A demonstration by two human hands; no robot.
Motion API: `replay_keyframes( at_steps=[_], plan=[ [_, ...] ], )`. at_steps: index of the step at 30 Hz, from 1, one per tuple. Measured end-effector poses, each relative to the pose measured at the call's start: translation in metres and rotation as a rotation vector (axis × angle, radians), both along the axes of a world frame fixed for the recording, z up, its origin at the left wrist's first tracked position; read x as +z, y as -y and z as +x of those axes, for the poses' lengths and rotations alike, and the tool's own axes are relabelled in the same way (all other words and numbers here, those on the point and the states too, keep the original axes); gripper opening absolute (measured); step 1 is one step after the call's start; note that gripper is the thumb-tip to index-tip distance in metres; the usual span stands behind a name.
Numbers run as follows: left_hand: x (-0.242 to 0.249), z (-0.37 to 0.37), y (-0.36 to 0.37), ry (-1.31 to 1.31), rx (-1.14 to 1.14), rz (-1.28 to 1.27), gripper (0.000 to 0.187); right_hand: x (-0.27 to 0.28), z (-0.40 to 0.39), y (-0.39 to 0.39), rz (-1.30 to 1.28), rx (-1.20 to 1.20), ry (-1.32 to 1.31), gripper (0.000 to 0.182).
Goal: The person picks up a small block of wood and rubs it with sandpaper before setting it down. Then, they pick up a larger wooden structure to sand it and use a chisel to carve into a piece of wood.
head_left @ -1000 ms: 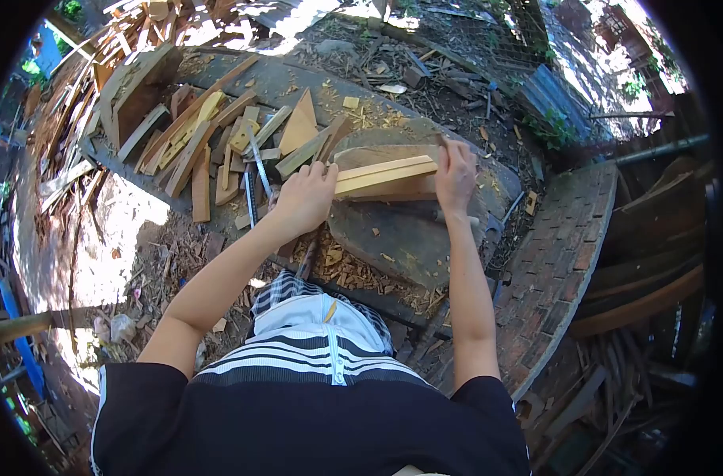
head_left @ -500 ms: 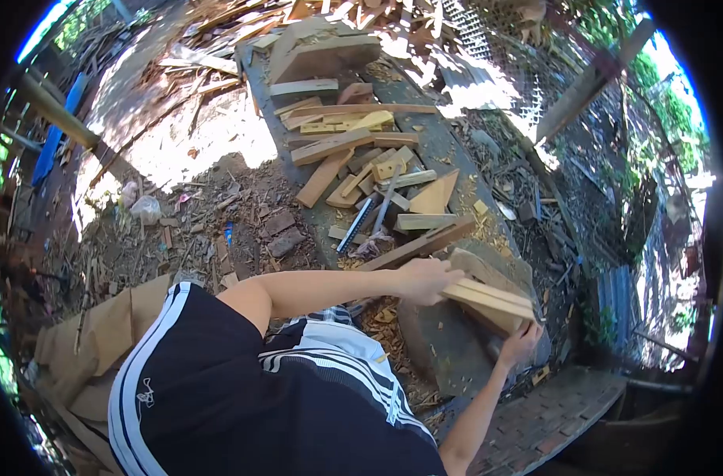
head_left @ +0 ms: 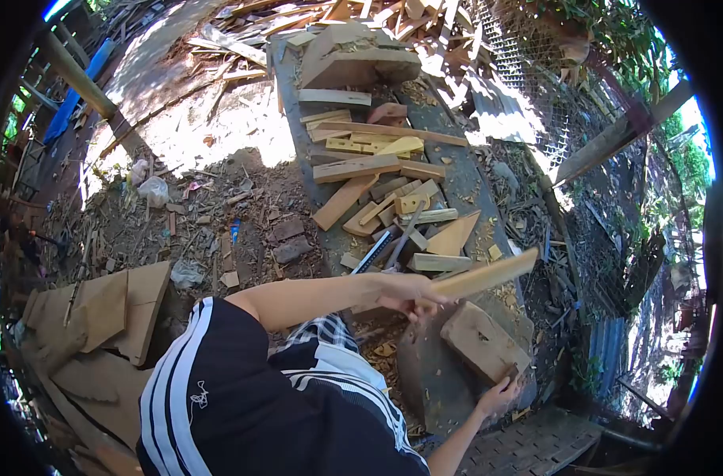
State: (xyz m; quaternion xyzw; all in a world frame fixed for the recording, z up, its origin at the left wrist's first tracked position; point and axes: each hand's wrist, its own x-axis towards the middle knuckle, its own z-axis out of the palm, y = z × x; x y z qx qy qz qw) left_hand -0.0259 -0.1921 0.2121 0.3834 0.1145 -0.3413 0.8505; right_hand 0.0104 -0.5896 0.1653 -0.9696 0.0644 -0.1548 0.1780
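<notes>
My left hand (head_left: 413,295) is closed around the near end of a pale wooden strip (head_left: 492,274), which is raised at a slant above the bench and smeared by motion. Below the strip, a thick wooden block (head_left: 486,341) with a small dark hollow in its top rests on the worktop. My right hand (head_left: 500,397) is at the block's lower corner, its fingers curled. Whatever is between those fingers is too small to make out. Just beyond my left hand are a blue-and-white ruler-like strip (head_left: 372,252) and a thin grey bar (head_left: 406,236).
Cut wood pieces (head_left: 357,168) lie along the long bench, with a large wooden block (head_left: 360,67) at its far end. Cardboard sheets (head_left: 99,317) lie at left. Scrap wood, wood shavings and a slanting post (head_left: 623,135) surround the bench.
The pale wood has left my right hand and swung up and away in my left. My right hand has lowered to the block's corner. The block's top is now uncovered.
</notes>
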Motion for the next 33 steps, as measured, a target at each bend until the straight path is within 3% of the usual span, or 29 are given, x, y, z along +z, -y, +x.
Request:
replay_keyframes(
  at_steps=[1,3,4,5,6,7,9,10,12,15,17,21,23,25,29,33],
  plan=[
    [-0.02,0.01,-0.022,0.09,0.099,0.091,0.031,-0.005,0.001,-0.005,-0.044,-0.083,0.015,0.03],
    [-0.038,0.022,-0.075,0.338,0.264,0.837,0.039,-0.015,0.003,-0.011,-0.083,-0.095,0.032,0.03],
    [-0.075,0.033,-0.1,0.357,0.349,1.355,0.045,-0.013,-0.002,-0.019,-0.155,-0.125,0.043,0.031],
    [-0.079,0.038,-0.128,0.224,0.385,1.459,0.047,-0.012,-0.004,-0.023,-0.229,-0.157,0.051,0.033],
    [-0.113,0.044,-0.162,0.208,0.441,1.558,0.037,-0.017,-0.005,-0.017,-0.236,-0.141,0.073,0.033],
    [-0.109,0.041,-0.186,0.186,0.539,1.614,0.037,-0.018,-0.005,-0.017,-0.254,-0.152,0.069,0.033],
    [-0.13,0.046,-0.24,0.285,0.713,1.735,0.036,-0.019,-0.005,-0.017,-0.24,-0.183,0.065,0.034],
    [-0.13,0.053,-0.267,0.105,0.653,1.764,0.038,-0.021,-0.004,-0.013,-0.254,-0.191,0.059,0.034],
    [-0.153,0.065,-0.329,0.139,0.629,1.965,0.043,-0.028,-0.006,-0.008,-0.339,-0.211,0.065,0.034],
    [-0.11,0.082,-0.377,0.058,0.473,2.029,0.054,-0.029,-0.007,-0.015,-0.372,-0.28,0.059,0.034],
    [-0.084,0.096,-0.375,-0.076,0.528,2.359,0.067,-0.034,-0.006,-0.022,-0.368,-0.33,0.035,0.034],
    [-0.114,0.12,-0.372,-0.014,0.567,2.31,0.077,-0.042,-0.007,-0.009,-0.448,-0.343,0.114,0.034],
    [-0.143,0.115,-0.341,0.343,0.355,2.296,0.078,-0.042,-0.007,-0.017,-0.455,-0.403,0.113,0.033],
    [-0.171,0.103,-0.307,0.408,0.082,2.258,0.082,-0.042,-0.006,-0.022,-0.469,-0.427,0.086,0.033],
    [-0.208,0.083,-0.257,0.266,-0.038,2.091,0.083,-0.04,-0.009,-0.03,-0.474,-0.442,0.101,0.035],
    [-0.21,0.08,-0.263,0.21,0.02,2.099,0.089,-0.025,-0.006,-0.05,-0.43,-0.467,0.058,0.034]
  ],
)
